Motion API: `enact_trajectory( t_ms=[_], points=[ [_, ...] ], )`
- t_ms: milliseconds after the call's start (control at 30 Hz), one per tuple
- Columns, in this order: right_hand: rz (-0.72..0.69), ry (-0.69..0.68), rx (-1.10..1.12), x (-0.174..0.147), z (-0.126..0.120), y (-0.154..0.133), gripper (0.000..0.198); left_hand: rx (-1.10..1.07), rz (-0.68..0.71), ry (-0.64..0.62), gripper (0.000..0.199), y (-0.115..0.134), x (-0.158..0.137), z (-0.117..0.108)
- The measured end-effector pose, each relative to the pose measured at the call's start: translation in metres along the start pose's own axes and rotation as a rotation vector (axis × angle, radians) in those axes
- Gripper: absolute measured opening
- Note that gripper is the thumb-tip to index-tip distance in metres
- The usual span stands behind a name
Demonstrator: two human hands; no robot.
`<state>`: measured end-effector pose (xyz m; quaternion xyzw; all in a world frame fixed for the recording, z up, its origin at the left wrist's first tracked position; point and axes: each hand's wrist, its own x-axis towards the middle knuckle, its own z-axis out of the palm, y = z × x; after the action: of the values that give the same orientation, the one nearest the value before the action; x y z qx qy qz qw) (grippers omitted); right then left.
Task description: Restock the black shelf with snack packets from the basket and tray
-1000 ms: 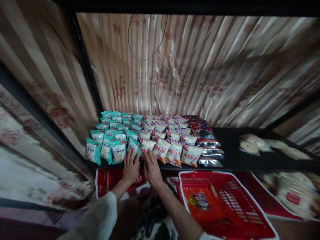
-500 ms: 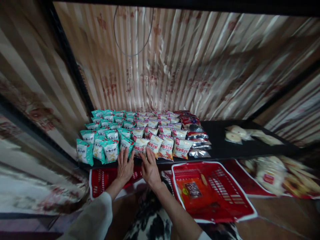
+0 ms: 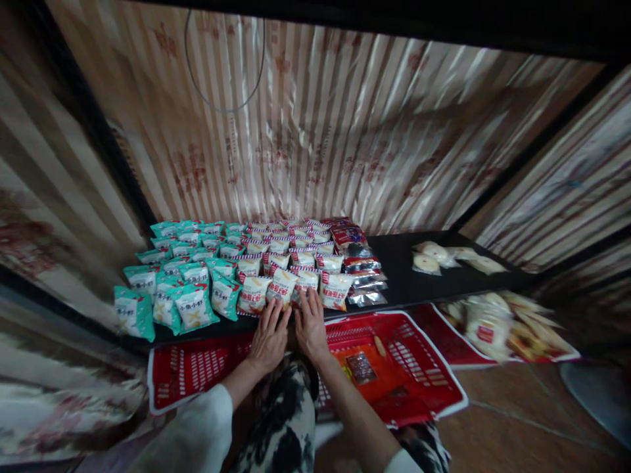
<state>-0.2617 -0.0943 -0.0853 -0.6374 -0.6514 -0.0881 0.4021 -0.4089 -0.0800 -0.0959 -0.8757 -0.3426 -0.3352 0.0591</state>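
Rows of small snack bags cover the left half of a black shelf [image 3: 394, 263]. Teal bags [image 3: 192, 307] stand at the left, and white bags with red lettering [image 3: 254, 293] are beside them. My left hand [image 3: 270, 335] is open, its fingertips against the lower front of a white bag [image 3: 281, 286] in the front row. Just right of it, my right hand [image 3: 310, 325] is open too, fingers stretched up onto the neighbouring white bag [image 3: 304, 281]. Both hands partly cover these bags. Dark red and silver packets [image 3: 365, 279] lie stacked right of the white bags.
Below the shelf edge are a red basket [image 3: 197, 368] at left, another red basket [image 3: 419, 368] holding an orange packet [image 3: 372, 374], and a third with wrapped food [image 3: 488, 328]. Round wrapped pieces [image 3: 428, 259] lie on the shelf's right part. Striped sheeting [image 3: 305, 131] hangs behind.
Both hands have moved right along the front row, the left from a teal bag to a white one, the right to another white bag. The view has shifted right.
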Motion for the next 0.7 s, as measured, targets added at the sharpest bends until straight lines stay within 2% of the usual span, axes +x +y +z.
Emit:
enact_trajectory(
  t_ms=[333, 500, 600, 700],
  points=[
    [0.016, -0.05, 0.064, 0.007, -0.002, 0.009, 0.054, 0.028, -0.047, -0.025, 0.054, 0.011, 0.009, 0.025],
    [-0.015, -0.077, 0.047, 0.01, -0.02, 0.007, 0.053, 0.084, -0.127, 0.025, 0.048, 0.02, 0.012, 0.026],
    [0.011, -0.003, -0.016, 0.002, -0.041, 0.012, 0.05, 0.074, -0.133, 0.062, 0.049, 0.027, 0.013, 0.022],
    [0.127, 0.169, -0.087, -0.007, -0.056, 0.028, 0.047, 0.016, -0.091, 0.054, 0.05, 0.032, 0.016, 0.018]
  ],
)
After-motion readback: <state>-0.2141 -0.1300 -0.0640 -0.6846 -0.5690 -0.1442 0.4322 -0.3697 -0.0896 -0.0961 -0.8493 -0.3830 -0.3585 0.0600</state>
